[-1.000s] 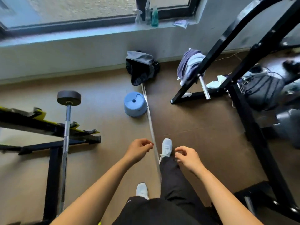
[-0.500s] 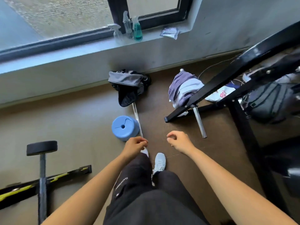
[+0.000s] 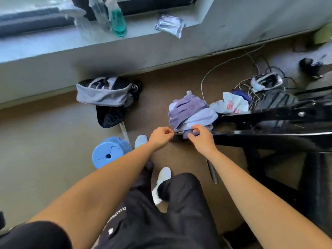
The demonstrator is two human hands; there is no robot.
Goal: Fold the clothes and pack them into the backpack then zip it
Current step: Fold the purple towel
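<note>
A bundle of purple and lilac clothes (image 3: 190, 112) lies on the floor against the end of a black metal frame (image 3: 269, 135). My right hand (image 3: 202, 139) pinches the bundle's lower edge between thumb and fingers. My left hand (image 3: 160, 137) is curled just left of that edge; I cannot tell whether its fingertips hold any cloth. A grey and black open bag (image 3: 106, 96) slumps by the wall to the left. A dark backpack (image 3: 276, 101) lies behind the frame on the right, under tangled cables.
A blue foam roller (image 3: 107, 153) and a steel bar (image 3: 124, 132) lie left of my feet. White printed cloth (image 3: 231, 105) sits beside the bundle. Spray bottles (image 3: 116, 20) and a foil packet (image 3: 169, 25) stand on the window sill. The black frame blocks the right side.
I have walked forward and leaned toward the clothes bundle. Both hands moved from in front of my legs up to its lower edge, and my right hand took hold of the cloth.
</note>
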